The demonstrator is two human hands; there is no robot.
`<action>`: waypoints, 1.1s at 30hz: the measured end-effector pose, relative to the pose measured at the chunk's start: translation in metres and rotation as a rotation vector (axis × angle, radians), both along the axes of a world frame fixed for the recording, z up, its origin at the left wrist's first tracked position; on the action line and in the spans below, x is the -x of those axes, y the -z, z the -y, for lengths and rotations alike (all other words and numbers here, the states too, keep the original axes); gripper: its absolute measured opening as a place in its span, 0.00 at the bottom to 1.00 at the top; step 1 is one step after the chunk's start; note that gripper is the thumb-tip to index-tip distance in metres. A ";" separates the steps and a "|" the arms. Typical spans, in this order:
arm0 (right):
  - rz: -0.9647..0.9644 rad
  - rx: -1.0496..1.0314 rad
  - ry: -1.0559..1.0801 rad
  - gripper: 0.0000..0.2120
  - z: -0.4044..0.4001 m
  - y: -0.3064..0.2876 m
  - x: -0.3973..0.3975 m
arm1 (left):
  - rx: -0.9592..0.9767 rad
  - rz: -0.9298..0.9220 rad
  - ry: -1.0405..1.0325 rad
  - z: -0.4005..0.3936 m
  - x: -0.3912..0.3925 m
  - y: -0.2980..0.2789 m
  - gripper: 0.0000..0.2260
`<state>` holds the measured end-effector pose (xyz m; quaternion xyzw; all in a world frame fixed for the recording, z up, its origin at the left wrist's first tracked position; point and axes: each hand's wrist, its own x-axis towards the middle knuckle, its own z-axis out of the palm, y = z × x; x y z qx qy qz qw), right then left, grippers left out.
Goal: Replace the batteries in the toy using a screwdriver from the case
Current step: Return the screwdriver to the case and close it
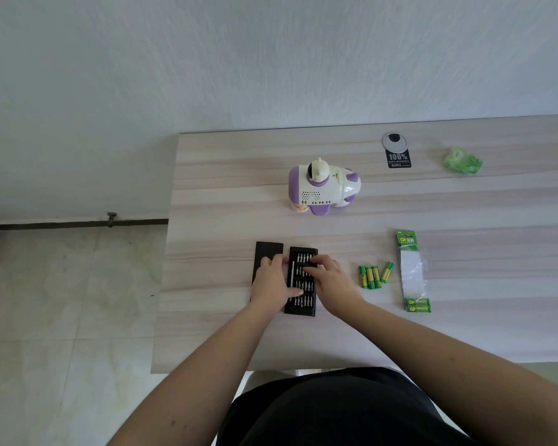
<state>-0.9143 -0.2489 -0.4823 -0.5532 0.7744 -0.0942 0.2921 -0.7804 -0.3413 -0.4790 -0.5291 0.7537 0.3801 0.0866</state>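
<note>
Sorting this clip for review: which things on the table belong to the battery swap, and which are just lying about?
Part of the job:
toy
bit tray, under left hand and right hand
case cover
loose batteries
battery pack

Lying about:
crumpled green wrapper
black 100% tag
cable grommet

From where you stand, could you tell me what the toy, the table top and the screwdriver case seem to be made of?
The toy looks like moulded plastic, glossy white and purple, with highlights on its rounded shell. The table top seems a wood-grain laminate, pale and matt with printed-looking streaks; solid wood cannot be ruled out. The screwdriver case appears to be matt black plastic holding shiny metal bits.
</note>
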 end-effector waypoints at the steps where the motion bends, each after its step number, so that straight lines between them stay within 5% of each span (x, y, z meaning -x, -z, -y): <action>1: 0.003 0.003 0.003 0.18 0.000 0.000 0.000 | 0.001 0.001 0.000 0.000 0.000 0.000 0.34; 13: -0.082 -0.040 -0.046 0.20 0.004 -0.004 -0.008 | 0.002 0.001 0.001 0.000 -0.001 0.002 0.33; 21: -0.240 -0.097 -0.184 0.33 -0.001 0.000 -0.012 | 0.004 -0.008 -0.005 0.000 -0.001 0.002 0.34; 33: -0.205 -0.056 -0.201 0.31 -0.002 -0.001 -0.012 | 0.003 -0.007 -0.017 0.000 0.000 0.002 0.33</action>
